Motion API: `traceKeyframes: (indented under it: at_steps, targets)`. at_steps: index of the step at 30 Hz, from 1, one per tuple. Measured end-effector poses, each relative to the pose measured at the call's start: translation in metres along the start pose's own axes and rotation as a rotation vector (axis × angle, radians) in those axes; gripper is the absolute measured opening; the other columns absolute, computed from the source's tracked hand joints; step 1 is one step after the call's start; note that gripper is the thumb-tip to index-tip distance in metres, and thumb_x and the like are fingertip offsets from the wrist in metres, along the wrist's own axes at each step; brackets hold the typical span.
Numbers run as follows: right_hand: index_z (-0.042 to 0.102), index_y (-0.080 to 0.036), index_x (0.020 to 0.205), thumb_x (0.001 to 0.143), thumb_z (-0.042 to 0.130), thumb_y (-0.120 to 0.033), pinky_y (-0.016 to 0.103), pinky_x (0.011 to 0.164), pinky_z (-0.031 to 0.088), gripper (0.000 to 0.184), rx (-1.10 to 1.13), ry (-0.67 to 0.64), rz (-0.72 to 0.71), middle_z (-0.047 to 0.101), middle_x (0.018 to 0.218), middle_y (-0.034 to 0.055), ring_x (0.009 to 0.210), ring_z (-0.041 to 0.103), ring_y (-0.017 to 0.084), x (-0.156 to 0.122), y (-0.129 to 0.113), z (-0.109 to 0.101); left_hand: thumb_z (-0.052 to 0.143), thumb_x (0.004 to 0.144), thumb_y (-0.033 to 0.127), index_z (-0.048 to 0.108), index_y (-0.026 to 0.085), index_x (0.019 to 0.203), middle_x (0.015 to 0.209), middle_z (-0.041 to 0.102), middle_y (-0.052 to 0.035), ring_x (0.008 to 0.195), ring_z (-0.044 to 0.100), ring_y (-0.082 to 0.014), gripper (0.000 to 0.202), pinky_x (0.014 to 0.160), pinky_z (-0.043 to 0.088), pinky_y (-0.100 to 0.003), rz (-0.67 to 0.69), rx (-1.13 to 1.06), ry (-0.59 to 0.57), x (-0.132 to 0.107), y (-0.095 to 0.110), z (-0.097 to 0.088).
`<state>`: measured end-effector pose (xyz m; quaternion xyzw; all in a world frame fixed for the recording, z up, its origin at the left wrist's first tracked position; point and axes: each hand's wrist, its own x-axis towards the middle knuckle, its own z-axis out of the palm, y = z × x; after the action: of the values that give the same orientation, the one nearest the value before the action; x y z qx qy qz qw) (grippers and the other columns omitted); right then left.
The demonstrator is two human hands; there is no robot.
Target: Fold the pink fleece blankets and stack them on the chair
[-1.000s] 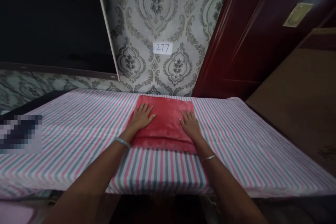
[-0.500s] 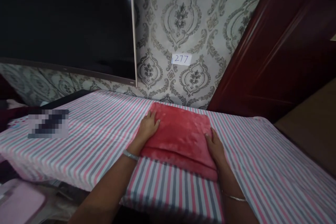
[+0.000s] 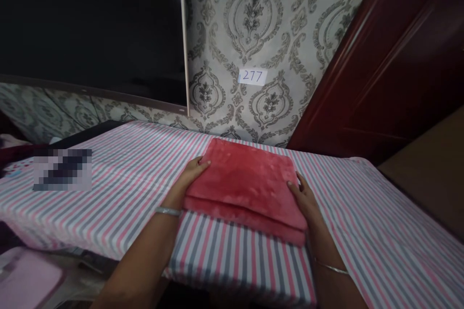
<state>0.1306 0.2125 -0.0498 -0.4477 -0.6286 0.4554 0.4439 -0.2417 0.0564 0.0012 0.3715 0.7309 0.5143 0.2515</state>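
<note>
A folded red plush cloth (image 3: pixel 246 183) lies on a table covered with a pink, grey and white striped sheet (image 3: pixel 119 193). My left hand (image 3: pixel 188 176) grips the cloth's left edge, thumb on top and fingers slid under it. My right hand (image 3: pixel 306 198) holds the right edge the same way, thumb on top. The cloth's near edge looks slightly raised off the sheet. Each wrist wears a thin bangle.
A dark screen (image 3: pixel 90 29) hangs on the patterned grey wallpaper behind the table, beside a small paper label (image 3: pixel 253 76) reading 277. A dark red wooden door (image 3: pixel 391 58) stands at the right. A pink object (image 3: pixel 29 282) sits low at the left.
Both hands moved from lying flat on top of the cloth to its side edges, and their fingers slid under it. The view shifted left and closer.
</note>
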Motion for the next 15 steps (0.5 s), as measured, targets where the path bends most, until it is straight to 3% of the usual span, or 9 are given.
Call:
traceKeyframes:
  at_steps: [2, 5, 10, 13, 15]
  targets:
    - [0.046, -0.023, 0.155, 0.080, 0.070, -0.066, 0.040, 0.103, 0.056, 0.090, 0.076, -0.017, -0.053, 0.065, 0.143, 0.0110, 0.125, 0.066, 0.030, -0.004, -0.005, 0.003, 0.082, 0.069, 0.053, 0.074, 0.014, 0.110, 0.100, 0.079, -0.0102, 0.101, 0.072, -0.0325, 0.058, 0.087, 0.057, -0.038, -0.004, -0.134, -0.033, 0.000, -0.002, 0.000]
    - [0.043, -0.027, 0.157, 0.078, 0.074, -0.065, 0.043, 0.112, 0.050, 0.093, 0.105, -0.018, -0.039, 0.053, 0.157, 0.0090, 0.140, 0.054, 0.032, -0.004, -0.008, 0.004, 0.087, 0.066, 0.051, 0.067, 0.014, 0.128, 0.108, 0.077, -0.0108, 0.100, 0.072, -0.0301, 0.075, 0.087, 0.057, -0.037, -0.020, -0.245, -0.025, -0.001, -0.001, -0.004]
    - [0.044, -0.028, 0.157, 0.073, 0.080, -0.063, 0.044, 0.116, 0.046, 0.098, 0.137, -0.062, -0.017, 0.051, 0.159, 0.0077, 0.144, 0.050, 0.032, -0.002, -0.011, 0.001, 0.092, 0.065, 0.044, 0.044, 0.019, 0.156, 0.124, 0.070, -0.0141, 0.097, 0.073, -0.0262, 0.106, 0.087, 0.057, -0.037, -0.137, -0.366, -0.055, -0.006, 0.007, -0.008]
    - [0.044, -0.028, 0.157, 0.070, 0.083, -0.062, 0.045, 0.116, 0.046, 0.101, 0.189, -0.018, -0.019, 0.053, 0.157, 0.0075, 0.143, 0.051, 0.032, -0.002, -0.018, -0.002, 0.093, 0.061, 0.044, 0.045, 0.020, 0.156, 0.124, 0.070, -0.0132, 0.098, 0.072, -0.0256, 0.109, 0.087, 0.057, -0.036, -0.065, -0.475, -0.097, -0.009, 0.013, -0.010]
    - [0.044, -0.029, 0.158, 0.070, 0.084, -0.060, 0.044, 0.113, 0.049, 0.102, 0.267, 0.014, 0.003, 0.057, 0.153, 0.0070, 0.140, 0.055, 0.031, -0.001, -0.022, -0.005, 0.092, 0.061, 0.047, 0.049, 0.022, 0.153, 0.121, 0.069, -0.0094, 0.097, 0.071, -0.0237, 0.105, 0.085, 0.056, -0.035, 0.042, -0.509, -0.058, -0.011, 0.016, -0.012]
